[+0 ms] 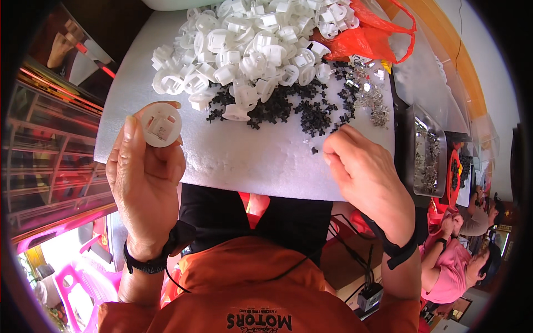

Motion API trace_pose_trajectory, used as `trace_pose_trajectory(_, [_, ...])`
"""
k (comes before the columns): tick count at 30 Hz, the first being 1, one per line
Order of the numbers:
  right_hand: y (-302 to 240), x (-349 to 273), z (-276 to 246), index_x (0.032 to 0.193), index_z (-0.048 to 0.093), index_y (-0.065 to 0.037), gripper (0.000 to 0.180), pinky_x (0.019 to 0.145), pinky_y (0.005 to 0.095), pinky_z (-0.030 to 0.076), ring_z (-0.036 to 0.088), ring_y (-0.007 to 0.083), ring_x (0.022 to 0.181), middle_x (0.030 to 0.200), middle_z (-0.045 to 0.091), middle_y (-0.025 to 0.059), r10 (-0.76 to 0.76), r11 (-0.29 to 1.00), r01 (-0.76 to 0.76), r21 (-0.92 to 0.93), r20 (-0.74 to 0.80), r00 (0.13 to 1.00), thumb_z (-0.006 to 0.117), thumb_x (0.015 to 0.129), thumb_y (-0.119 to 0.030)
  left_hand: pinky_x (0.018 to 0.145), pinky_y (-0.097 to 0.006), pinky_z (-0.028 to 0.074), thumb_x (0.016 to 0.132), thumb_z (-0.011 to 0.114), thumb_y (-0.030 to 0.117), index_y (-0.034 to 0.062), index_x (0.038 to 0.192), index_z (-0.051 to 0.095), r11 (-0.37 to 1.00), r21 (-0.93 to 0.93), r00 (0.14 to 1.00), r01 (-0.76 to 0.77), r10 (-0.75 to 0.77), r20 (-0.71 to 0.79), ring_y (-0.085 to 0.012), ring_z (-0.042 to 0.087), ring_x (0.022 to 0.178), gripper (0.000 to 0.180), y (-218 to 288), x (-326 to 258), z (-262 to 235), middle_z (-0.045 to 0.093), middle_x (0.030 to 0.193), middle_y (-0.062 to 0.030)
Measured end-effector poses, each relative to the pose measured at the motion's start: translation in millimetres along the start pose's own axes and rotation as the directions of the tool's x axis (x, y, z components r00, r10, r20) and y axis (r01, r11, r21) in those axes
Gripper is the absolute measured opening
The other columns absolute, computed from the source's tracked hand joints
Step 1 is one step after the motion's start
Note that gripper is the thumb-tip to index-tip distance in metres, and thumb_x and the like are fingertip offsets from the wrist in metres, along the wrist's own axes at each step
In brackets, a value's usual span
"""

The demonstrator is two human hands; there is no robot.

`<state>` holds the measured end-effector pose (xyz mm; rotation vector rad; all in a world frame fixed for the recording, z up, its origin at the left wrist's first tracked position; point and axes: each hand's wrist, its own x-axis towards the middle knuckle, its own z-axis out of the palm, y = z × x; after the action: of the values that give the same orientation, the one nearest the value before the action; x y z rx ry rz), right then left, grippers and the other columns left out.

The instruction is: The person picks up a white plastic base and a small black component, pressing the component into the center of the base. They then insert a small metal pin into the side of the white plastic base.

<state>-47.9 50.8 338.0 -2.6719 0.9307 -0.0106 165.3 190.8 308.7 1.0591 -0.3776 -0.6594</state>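
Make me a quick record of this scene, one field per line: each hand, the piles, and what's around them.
Left hand: holds a white disc by its edge
Right hand: fingers curled, beside the black pieces; whether it grips anything is hidden
Largest pile: white parts, partly over the black pieces
Smaller pile: shiny bits, right of the black pieces
Bag: red, at the far right of the white tabletop
Right side: a tray of small pieces

1 white part point(161, 125) held; 40+ heaped; 50+ black crosses point(315, 117).
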Motion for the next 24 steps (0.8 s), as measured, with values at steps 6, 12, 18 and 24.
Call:
trace_pose_trajectory(6, [-1.3, 2.8, 9.2, 0.085, 0.053, -0.003, 0.006, 0.064, 0.0425, 0.044, 0.058, 0.0343, 0.074, 0.084, 0.054, 0.0123, -0.098, 0.988, 0.112, 0.105, -0.126, 0.987, 0.058, 0.083, -0.004, 0.047, -0.020, 0.035, 0.098, 0.047, 0.028, -0.0051, 0.109, 0.059, 0.997, 0.038, 0.997, 0.064, -0.066, 0.034, -0.0083, 0.046, 0.056, 0.036, -3.2, -0.9, 2.9, 0.064, 0.095, -0.0112])
trace_pose_trajectory(12, [-8.2, 4.9, 13.5, 0.084, 0.055, -0.001, 0.006, 0.065, 0.0430, 0.046, 0.058, 0.0338, 0.073, 0.083, 0.054, 0.0126, -0.055, 0.996, 0.049, -0.073, -0.076, 0.996, 0.059, 0.082, -0.005, 0.047, -0.019, 0.035, 0.099, 0.046, 0.027, -0.0060, 0.109, 0.060, 0.990, 0.094, 0.977, 0.108, -0.123, 0.173, -0.0076, 0.044, 0.052, 0.037, -5.3, -9.7, 15.4, 0.064, 0.091, -0.0102])
trace_pose_trajectory(18, [-3.5, -2.4, 13.3, 0.082, 0.055, -0.001, 0.005, 0.063, 0.0433, 0.046, 0.058, 0.0338, 0.070, 0.080, 0.055, 0.0123, -0.037, 0.998, 0.030, -0.064, -0.123, 0.992, 0.059, 0.081, -0.003, 0.047, -0.021, 0.034, 0.095, 0.049, 0.037, -0.0098, 0.118, 0.052, 0.967, 0.170, 0.896, 0.189, -0.241, 0.374, -0.0090, 0.044, 0.052, 0.052, -15.9, -14.3, 26.6, 0.061, 0.101, -0.0139])
trace_pose_trajectory(24, [-1.3, -3.3, 15.0, 0.082, 0.055, -0.002, 0.005, 0.061, 0.0429, 0.047, 0.058, 0.0343, 0.068, 0.080, 0.054, 0.0121, -0.012, 1.000, 0.007, -0.024, -0.183, 0.983, 0.060, 0.080, -0.002, 0.049, -0.020, 0.037, 0.096, 0.051, 0.032, -0.0075, 0.119, 0.052, 0.935, 0.141, 0.784, 0.325, -0.350, 0.512, -0.0075, 0.048, 0.055, 0.045, -25.6, -10.0, 37.8, 0.059, 0.093, -0.0078])
